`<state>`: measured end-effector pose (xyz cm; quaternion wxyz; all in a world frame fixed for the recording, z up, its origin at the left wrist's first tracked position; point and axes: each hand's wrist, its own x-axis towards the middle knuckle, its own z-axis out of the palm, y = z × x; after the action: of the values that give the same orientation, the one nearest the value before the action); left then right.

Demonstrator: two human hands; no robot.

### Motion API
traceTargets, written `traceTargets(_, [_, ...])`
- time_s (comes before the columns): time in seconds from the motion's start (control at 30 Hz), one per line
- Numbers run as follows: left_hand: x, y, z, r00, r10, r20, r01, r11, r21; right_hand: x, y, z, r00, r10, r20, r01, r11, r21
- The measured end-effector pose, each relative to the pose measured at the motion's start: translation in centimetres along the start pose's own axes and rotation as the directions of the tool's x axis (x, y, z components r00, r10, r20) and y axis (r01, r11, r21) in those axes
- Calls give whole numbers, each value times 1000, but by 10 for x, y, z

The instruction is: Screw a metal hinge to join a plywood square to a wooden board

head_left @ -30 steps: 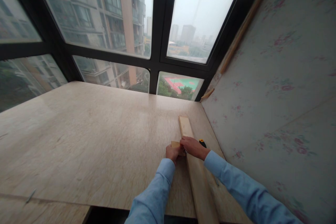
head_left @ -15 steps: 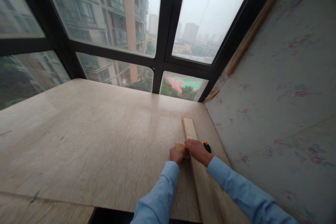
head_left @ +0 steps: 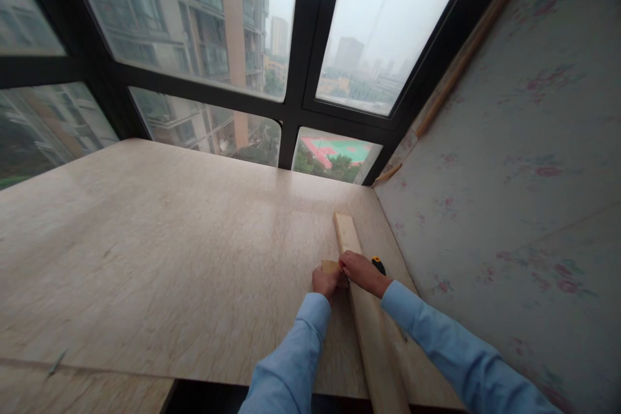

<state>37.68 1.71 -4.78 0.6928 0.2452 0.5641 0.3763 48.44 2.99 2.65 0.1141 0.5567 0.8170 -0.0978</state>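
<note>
My left hand (head_left: 325, 281) is closed on a small tan piece (head_left: 330, 266), flat and thin like wood or card, at the left edge of a long wooden plank (head_left: 361, 310). Fingers pinched together, my right hand (head_left: 359, 270) meets the left one over the plank; whatever lies between its fingertips is too small to make out. The plank runs from the near edge toward the window. Just beyond my right wrist a black and yellow tool (head_left: 378, 265) lies partly hidden, its kind unclear.
Beneath everything spreads a beige marble-patterned panel (head_left: 194, 259), with a dark gap (head_left: 208, 398) at its near edge. A small thin metal object (head_left: 57, 363) rests at lower left. Dark window frames (head_left: 286, 116) border the far side; a floral-papered wall (head_left: 485, 207) stands at right.
The view has shifted slightly, so everything sits a little further left and up. Both hands stay together at the plank, with only slight finger movement.
</note>
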Motion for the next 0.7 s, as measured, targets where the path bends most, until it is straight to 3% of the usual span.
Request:
traceTargets(0.23, [3, -3, -1, 1000, 26, -8, -26, 999, -38, 2, 9, -1, 998, -52, -27, 53, 998, 39])
traceTargets(0.53, [3, -5, -1, 999, 35, 0, -35, 999, -28, 4, 14, -2, 973, -228, -47, 229, 973, 12])
traceTargets(0.7, [9, -10, -1, 998, 60, -14, -60, 998, -23, 2, 10, -4, 978, -194, -80, 197, 980, 34])
